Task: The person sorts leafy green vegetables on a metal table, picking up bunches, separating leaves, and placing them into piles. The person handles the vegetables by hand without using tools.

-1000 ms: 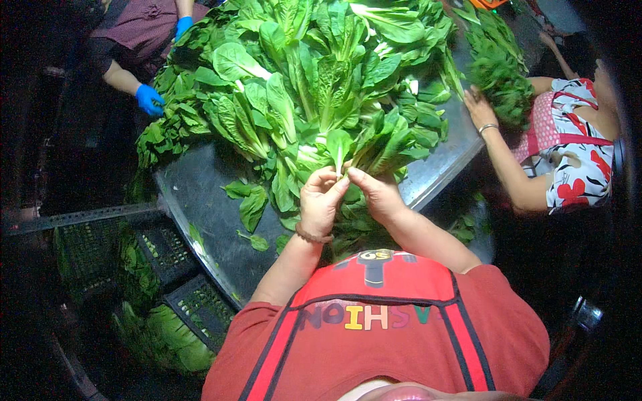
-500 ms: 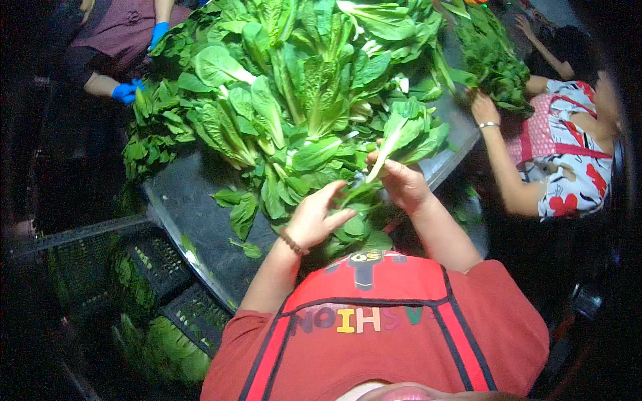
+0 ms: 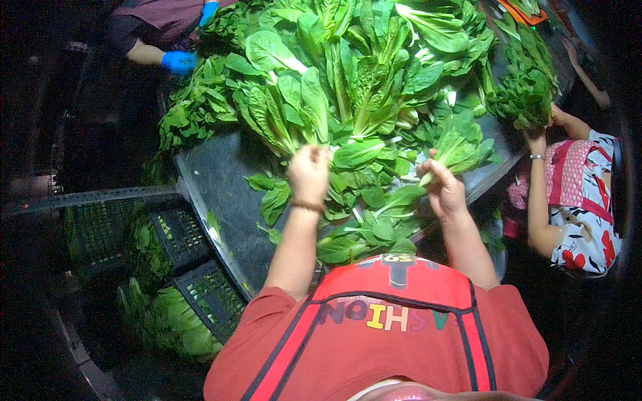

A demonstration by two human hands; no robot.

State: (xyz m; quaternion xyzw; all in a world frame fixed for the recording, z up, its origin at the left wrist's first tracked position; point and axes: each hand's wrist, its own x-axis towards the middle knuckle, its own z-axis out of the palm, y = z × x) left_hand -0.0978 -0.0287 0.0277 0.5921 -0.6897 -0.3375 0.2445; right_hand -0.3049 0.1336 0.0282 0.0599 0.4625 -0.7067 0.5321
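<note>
My right hand (image 3: 444,188) is closed round the pale stem end of a small bunch of leafy greens (image 3: 461,152), leaves pointing up and away from me. My left hand (image 3: 309,175), with a beaded bracelet at its wrist, reaches to the near edge of the big heap of leafy greens (image 3: 364,80). Its fingers are curled in at the stem end of a leafy green (image 3: 314,107) and slightly blurred, partly hiding what they grip. Between me and the heap, loose leaves (image 3: 378,224) lie at the dark tabletop's near edge.
Black crates (image 3: 204,297) with greens (image 3: 177,321) stand below the dark table (image 3: 221,177) at left. A co-worker's blue-gloved hand (image 3: 179,63) is at the far left. On the right, another co-worker's hands (image 3: 538,137) hold a bunch of greens (image 3: 525,93). An orange container (image 3: 523,13) sits far right.
My left hand has moved up from near the right hand to the heap, its fingers closing. The right hand keeps its bunch. Loose leaves now lie below my hands. The whole view has shifted.
</note>
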